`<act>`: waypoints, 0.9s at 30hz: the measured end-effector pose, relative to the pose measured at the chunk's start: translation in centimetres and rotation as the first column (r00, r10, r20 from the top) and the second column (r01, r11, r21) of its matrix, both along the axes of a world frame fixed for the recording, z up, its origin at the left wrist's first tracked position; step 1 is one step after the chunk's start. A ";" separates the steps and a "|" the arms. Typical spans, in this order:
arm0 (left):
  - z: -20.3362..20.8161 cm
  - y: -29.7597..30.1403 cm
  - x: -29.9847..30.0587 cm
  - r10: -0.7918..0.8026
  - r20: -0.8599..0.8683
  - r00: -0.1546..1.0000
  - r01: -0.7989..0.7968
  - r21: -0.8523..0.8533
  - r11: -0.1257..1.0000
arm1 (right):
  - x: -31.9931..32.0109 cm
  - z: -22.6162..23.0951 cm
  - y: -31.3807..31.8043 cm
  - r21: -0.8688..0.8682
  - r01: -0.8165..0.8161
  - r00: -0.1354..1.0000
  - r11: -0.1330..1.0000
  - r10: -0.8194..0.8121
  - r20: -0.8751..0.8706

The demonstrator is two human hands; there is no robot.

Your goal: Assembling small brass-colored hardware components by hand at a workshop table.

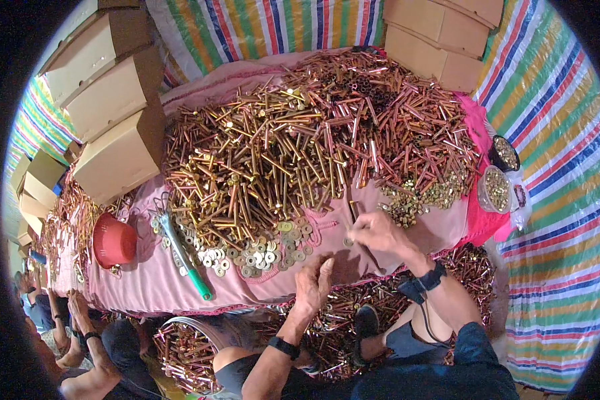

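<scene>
My right hand [383, 233] hovers over the pink cloth with its fingers pinched together; whatever lies between them is too small to make out. A dark, slim bolt [353, 212] shows right beside those fingertips. My left hand [313, 285] is at the near edge of the cloth, fingers curled and thumb raised, their inner side hidden. In front of both hands spreads a heap of long brassy bolts [260, 170], merging on the right into reddish metal sleeves [420, 127]. Flat washers [253, 259] lie along the heap's near edge, and small nuts [417, 205] sit beyond my right hand.
A green-handled tool [195, 275] and a red plastic bowl [115, 241] are at the left. Cardboard boxes [120, 157] stand stacked there. Tubs of small parts [495, 190] stand at the right. Below the table is a bolt-filled bucket [183, 353]. Another person's hands [80, 313] show lower left.
</scene>
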State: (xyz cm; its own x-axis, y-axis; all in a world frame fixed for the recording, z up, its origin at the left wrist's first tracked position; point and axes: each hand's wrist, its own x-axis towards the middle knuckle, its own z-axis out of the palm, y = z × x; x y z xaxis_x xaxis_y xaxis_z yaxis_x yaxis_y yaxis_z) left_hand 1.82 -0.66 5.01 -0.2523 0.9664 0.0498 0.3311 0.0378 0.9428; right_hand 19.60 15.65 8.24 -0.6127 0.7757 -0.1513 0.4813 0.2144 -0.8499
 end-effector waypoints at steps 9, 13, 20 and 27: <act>-2.3 1.1 -0.1 0.022 0.475 0.880 -0.019 -0.012 1.000 | -0.3 -0.3 -1.5 0.232 -0.123 0.967 0.965 0.063 0.248; -2.3 0.8 -0.5 0.053 0.333 0.941 -0.068 0.034 0.997 | -1.0 -0.4 -1.8 0.412 -0.271 0.919 0.870 0.106 0.380; -2.7 0.9 0.4 0.066 0.202 0.977 -0.068 0.004 0.998 | -0.7 -0.5 -1.7 0.233 -0.003 0.996 0.973 -0.018 0.086; -3.3 0.9 0.3 0.045 0.074 0.996 -0.054 0.121 0.991 | -2.5 1.9 -2.9 -0.526 0.005 0.945 0.850 -0.176 -0.275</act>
